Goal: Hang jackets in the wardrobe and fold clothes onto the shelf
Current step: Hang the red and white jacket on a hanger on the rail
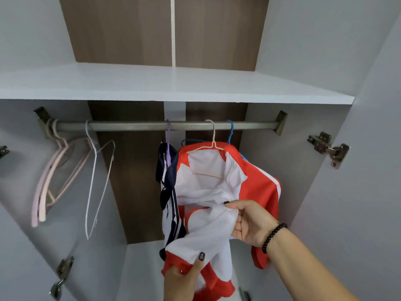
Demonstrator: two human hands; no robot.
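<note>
A red jacket (258,187) with white lining hangs open on a cream hanger (213,137) from the metal rail (141,126). My right hand (251,222) pinches the jacket's white front edge at mid height. My left hand (184,279) grips the lower red-and-white front edge near the bottom of the view. A navy and white garment (168,183) hangs on a purple hanger (168,135) just left of the red jacket. A blue hanger (230,129) hangs behind the red jacket.
A white shelf (173,83) spans the wardrobe above the rail. Pink hangers (52,177) and a white wire hanger (97,183) hang bare at the rail's left end. Open doors with metal hinges (327,147) flank both sides.
</note>
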